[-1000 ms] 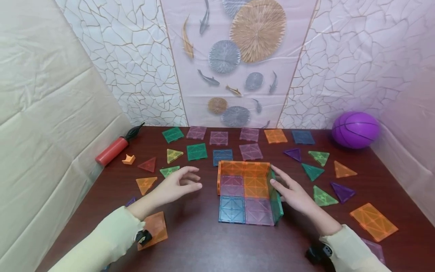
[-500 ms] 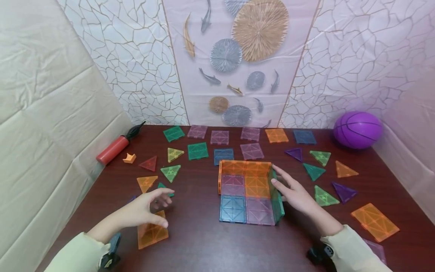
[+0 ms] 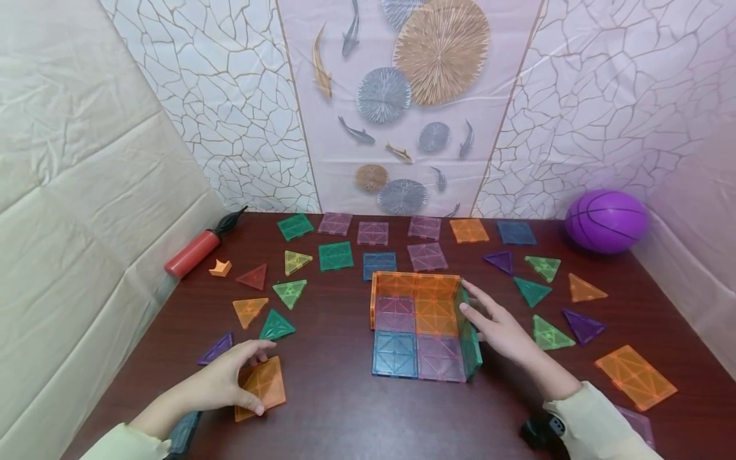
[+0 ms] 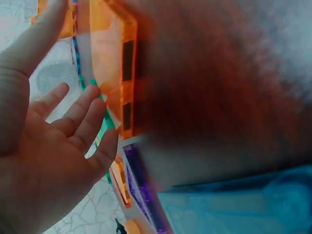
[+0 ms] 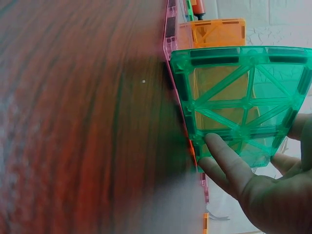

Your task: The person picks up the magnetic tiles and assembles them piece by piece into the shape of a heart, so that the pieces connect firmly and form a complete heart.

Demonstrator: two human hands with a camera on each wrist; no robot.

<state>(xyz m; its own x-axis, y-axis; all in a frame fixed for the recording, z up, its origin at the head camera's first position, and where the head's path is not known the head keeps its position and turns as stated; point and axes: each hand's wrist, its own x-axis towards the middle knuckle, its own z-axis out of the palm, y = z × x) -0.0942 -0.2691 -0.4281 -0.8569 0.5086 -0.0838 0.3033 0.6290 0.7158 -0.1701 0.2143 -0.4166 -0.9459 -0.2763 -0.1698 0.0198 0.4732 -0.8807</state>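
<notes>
In the head view my left hand spreads over an orange magnetic tile lying at the front left. Its thumb is by the near edge and its fingers by the far side; the left wrist view shows them loosely extended beside the tile. My right hand pinches the standing green magnetic tile wall, thumb over the top edge, other fingers on the outer face. This wall borders a floor of blue, pink and orange square tiles. Orange tile walls stand at its back and left.
Loose triangle tiles lie left, such as a green one, and right, such as a purple one. Several square tiles line the back. A red pump, a purple ball and an orange rectangular tile lie near the sides.
My left hand has moved down and left from beside the tile structure to the orange tile at the front left. My right hand stays at the green wall.
</notes>
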